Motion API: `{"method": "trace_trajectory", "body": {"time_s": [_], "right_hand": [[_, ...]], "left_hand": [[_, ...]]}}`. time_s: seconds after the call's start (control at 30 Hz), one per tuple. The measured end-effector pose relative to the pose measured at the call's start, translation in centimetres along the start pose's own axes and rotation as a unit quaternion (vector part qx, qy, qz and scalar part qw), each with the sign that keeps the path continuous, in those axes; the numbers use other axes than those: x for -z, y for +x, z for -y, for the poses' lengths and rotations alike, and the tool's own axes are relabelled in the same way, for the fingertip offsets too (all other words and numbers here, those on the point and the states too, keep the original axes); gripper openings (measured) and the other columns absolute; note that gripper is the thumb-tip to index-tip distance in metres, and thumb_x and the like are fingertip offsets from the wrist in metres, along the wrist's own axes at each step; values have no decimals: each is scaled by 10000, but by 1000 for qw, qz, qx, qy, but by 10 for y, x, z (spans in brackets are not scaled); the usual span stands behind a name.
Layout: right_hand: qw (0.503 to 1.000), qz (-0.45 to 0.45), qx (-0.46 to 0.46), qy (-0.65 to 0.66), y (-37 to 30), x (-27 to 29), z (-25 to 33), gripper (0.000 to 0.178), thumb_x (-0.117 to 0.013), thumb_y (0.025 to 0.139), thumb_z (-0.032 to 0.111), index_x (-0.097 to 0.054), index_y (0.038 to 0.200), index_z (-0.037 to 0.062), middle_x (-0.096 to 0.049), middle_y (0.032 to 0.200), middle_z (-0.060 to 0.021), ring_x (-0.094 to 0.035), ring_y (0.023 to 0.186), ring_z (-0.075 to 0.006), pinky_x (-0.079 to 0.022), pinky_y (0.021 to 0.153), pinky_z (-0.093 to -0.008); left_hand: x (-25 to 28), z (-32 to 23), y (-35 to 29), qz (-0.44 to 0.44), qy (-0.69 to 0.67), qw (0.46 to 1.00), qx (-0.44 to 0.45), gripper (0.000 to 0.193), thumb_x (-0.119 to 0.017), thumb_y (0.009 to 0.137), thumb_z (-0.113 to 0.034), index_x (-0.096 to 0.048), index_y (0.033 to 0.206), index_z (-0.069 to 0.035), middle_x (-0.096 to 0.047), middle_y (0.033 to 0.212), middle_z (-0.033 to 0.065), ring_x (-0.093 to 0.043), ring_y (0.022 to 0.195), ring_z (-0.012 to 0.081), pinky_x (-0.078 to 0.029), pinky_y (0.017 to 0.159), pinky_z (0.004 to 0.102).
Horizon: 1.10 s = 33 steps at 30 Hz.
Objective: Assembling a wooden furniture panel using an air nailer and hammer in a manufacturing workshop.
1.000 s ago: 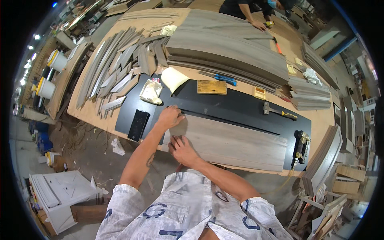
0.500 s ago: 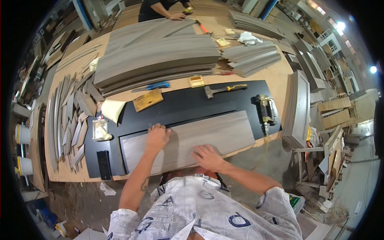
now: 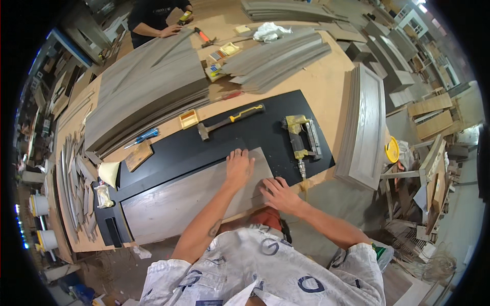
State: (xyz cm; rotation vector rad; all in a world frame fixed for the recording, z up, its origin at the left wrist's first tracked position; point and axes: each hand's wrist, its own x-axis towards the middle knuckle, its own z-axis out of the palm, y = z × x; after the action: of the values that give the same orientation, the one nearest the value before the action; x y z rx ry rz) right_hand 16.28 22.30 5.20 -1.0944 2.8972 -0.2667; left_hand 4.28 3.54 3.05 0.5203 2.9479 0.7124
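Observation:
A grey wood-grain panel [image 3: 168,209] lies along the front of a black board [image 3: 278,120]. Flat on the panel, close to its right end, rests my left hand [image 3: 240,167], fingers stretched out. My right hand [image 3: 282,196] touches the panel's right end near the front corner, its fingers apart. Neither hand holds anything. To the right of the hands, a nail gun [image 3: 298,137] wrapped in yellowish tape lies on the board. Farther back is a hammer [image 3: 229,120] with a black and yellow handle.
Behind the board stand stacked grey panels [image 3: 148,92], with a small yellow box [image 3: 189,119] beside them. Narrow offcuts [image 3: 74,188] pile up at the left. More panels [image 3: 361,122] stack at the right edge. Across the table a co-worker's hand [image 3: 170,31] rests on wood.
Both hands have moved right along the panel to its right end. The head view has shifted, so the table appears turned and farther left. The panel still lies on the board.

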Motion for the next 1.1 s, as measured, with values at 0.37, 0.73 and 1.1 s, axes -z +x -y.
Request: {"method": "trace_trajectory", "body": {"time_s": [0.37, 0.73, 1.1], "right_hand": [[996, -28, 58, 62, -16, 0, -50, 518, -698, 810, 302, -556, 1235, 41, -497, 1306, -164, -437, 1278, -315, -322, 1070, -486], [857, -105, -486, 131, 56, 10, -147, 863, -753, 813, 192, -246, 1459, -73, -537, 1198, -349, -533, 1112, -502, -458, 926, -505], [716, 33, -507, 479, 7, 93, -119, 240, -699, 851, 172, -618, 929, -40, -635, 711, -74, -608, 658, -176, -491, 633, -336]], "left_hand": [[-34, -18, 0, -103, 25, 993, 54, 302, -573, 926, -216, -636, 1151, -25, -595, 1091, 125, -541, 1062, 316, -373, 979, 482], [-38, -19, 1, -195, -15, 980, 32, 230, -592, 918, -153, -653, 1105, -33, -610, 1079, 96, -566, 1048, 283, -357, 991, 464], [-33, -5, -5, -193, -84, 975, 64, 224, -604, 882, -95, -669, 1090, -44, -661, 1043, 66, -593, 1026, 244, -363, 987, 438]]}}
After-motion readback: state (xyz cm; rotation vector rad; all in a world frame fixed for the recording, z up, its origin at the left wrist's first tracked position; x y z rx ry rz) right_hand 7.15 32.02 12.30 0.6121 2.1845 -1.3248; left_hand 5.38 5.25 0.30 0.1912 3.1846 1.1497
